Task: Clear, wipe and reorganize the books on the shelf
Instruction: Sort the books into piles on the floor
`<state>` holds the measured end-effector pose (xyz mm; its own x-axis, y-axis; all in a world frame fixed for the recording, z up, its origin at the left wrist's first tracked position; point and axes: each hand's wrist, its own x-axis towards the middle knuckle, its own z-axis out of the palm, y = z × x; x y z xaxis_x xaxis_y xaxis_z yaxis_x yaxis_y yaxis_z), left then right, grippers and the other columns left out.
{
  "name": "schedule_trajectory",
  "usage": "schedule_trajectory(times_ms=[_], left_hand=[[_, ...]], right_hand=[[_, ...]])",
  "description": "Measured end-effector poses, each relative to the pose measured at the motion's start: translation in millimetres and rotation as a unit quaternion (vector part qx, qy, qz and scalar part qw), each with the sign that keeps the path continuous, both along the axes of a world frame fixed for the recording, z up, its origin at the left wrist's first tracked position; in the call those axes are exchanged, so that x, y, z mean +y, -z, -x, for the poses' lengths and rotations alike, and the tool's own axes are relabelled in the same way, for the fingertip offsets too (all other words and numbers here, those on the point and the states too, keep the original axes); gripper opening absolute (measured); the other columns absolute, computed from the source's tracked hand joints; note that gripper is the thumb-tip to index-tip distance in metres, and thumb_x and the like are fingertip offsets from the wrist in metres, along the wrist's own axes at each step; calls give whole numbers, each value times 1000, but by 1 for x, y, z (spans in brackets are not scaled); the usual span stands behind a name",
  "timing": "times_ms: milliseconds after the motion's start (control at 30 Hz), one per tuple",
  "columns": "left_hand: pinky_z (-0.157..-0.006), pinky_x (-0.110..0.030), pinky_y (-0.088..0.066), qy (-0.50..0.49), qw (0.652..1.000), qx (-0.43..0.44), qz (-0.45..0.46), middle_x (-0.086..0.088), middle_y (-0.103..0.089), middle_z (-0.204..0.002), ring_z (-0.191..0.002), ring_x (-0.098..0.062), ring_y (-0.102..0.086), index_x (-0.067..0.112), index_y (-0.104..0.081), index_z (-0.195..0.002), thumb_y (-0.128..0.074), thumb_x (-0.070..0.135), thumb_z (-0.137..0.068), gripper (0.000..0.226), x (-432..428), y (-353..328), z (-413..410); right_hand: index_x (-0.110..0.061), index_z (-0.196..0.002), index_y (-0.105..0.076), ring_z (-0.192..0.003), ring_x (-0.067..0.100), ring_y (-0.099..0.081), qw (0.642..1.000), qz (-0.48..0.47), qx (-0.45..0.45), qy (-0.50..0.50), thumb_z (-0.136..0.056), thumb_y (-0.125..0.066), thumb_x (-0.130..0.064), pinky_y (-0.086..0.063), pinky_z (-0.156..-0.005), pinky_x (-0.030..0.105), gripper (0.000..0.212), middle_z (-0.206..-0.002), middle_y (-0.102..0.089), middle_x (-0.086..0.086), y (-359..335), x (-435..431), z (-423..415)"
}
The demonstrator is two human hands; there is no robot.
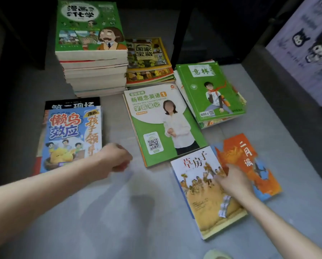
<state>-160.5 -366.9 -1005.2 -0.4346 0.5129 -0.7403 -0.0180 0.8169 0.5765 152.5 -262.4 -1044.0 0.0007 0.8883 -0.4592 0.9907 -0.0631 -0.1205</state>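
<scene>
Under right hand (233,181): yellow book (199,193) flat, beside orange book (249,157).

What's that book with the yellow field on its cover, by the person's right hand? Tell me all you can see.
The yellow-field book is a paperback lying flat and face up on the grey surface, turned slightly askew. Its cover is white on top with red and black characters, then drawn children running over golden grass. A small white paper strip sits near its right edge. The right hand rests on that edge, where an orange book lies alongside.
</scene>
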Motion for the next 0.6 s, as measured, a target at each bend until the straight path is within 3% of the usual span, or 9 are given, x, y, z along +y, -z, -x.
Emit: schedule_trajectory(times_ms=[67, 167, 300, 400, 500, 600], left_hand=[[-49, -26, -52, 51, 988, -124, 73, -15, -55, -69, -55, -24, -51, 0, -53, -84, -55, -1, -90, 7, 2, -3, -35], [-59, -31, -50, 72, 969, -200, 122, -15, -50, -72, -58, -23, -50, 1, -50, -79, -53, 1, -93, 14, 9, 7, -80], [-55, -29, -44, -23, 963, -248, 104, -9, -41, -70, -56, -19, -40, 4, -49, -80, -55, 1, -91, 13, 25, 28, -130], [-47, -24, -36, -98, 956, -263, 81, -7, -42, -66, -54, -17, -40, 6, -46, -74, -56, 0, -90, 20, 33, 31, -166], [-39, -18, -36, -163, 947, -272, 58, -6, -51, -53, -43, -15, -47, 4, -51, -73, -59, 0, -90, 19, 34, 34, -181], [-59, -27, -50, -178, 943, -278, 38, -8, -63, -68, -59, -19, -60, 6, -55, -80, -60, 5, -92, 13, 34, 38, -182]], right_hand=[[-10, -121, -58, -108, 33, -60, 996, -61, 9, 60, -87, -64, -37, -47, -85, 36, 44, -117, -64, 14, -5, 14, -14], [-5, -121, -58, -111, 38, -56, 985, -126, -14, 119, -78, -74, -40, -43, -89, 38, 57, -119, -60, 23, -10, 48, -51], [-9, -120, -55, -106, 35, -61, 983, 2, 38, 177, -55, -86, -52, -50, -88, 39, 84, -121, -61, 18, 10, 82, -96], [-14, -109, -60, -94, 32, -65, 983, 34, 42, 175, -37, -87, -62, -54, -81, 39, 91, -107, -67, 11, 24, 96, -114], [-13, -85, -62, -68, 28, -66, 979, 47, 54, 190, -35, -88, -59, -54, -70, 36, 73, -75, -71, 9, 17, 96, -110], [-9, -79, -63, -51, 22, -60, 967, 51, 144, 206, -55, -92, -34, -50, -55, 30, 45, -60, -67, 9, 7, 92, -105]])
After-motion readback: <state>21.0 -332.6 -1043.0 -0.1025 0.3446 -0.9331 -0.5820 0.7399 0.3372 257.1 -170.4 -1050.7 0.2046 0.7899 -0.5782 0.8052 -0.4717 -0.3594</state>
